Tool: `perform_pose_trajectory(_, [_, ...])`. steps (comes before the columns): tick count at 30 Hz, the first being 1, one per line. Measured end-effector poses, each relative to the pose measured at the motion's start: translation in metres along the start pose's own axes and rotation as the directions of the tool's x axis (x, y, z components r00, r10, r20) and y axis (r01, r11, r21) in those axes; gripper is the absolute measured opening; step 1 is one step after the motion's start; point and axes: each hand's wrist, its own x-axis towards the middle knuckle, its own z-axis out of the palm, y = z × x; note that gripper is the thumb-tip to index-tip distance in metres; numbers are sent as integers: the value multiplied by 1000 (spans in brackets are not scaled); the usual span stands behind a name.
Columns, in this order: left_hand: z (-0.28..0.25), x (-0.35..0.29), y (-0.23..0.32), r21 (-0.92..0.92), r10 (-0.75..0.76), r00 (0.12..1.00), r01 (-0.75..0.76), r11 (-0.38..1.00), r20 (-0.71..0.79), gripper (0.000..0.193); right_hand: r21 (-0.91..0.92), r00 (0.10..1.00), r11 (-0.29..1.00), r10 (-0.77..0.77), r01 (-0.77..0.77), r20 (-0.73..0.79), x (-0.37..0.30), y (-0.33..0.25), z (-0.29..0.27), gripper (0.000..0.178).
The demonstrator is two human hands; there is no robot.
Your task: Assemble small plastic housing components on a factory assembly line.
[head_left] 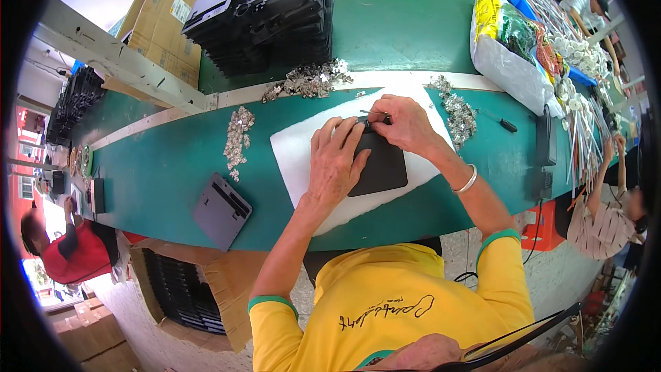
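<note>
On the white pad [296, 148], the left hand [334, 165] presses flat on a black panel [382, 169]; the right hand [406, 124] pinches a small metal clip [372, 121] at its top edge.

The black panel [380, 165] is a flat, dark, roughly rectangular plate with rounded corners and a matte face. It lies flat on a white foam sheet [296, 151] spread over the green surface [165, 165], tilted a little so its long edges run slightly askew to the sheet. The left hand [336, 162] rests palm down across its left part, covering that side, fingers spread toward the far edge. At that far edge the right hand [406, 124] pinches a small metal clip [375, 118] — thin, silvery-dark, partly hidden by the fingertips — right against the panel's rim; whether it is seated there cannot be told.
</note>
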Motion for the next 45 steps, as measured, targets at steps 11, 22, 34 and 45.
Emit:
perform_pose_trajectory(11, [2,6,3,124,54,991,-69,990,124,51,59,999,998,33,-32,-5,3,9,4,10])
perform_pose_trajectory(22, [5,7,6,219,66,988,-96,971,140,48,87,999,996,5,-1,-50,-7,14,0,9])
perform_pose_trajectory(34, [7,9,9,242,62,984,-103,965,168,47,-32,989,998,43,-48,-139,-12,9,10,10])
perform_pose_trajectory(45, [1,14,16,349,10,977,-86,933,213,51,18,995,999,49,-47,-91,-8,6,10,12])
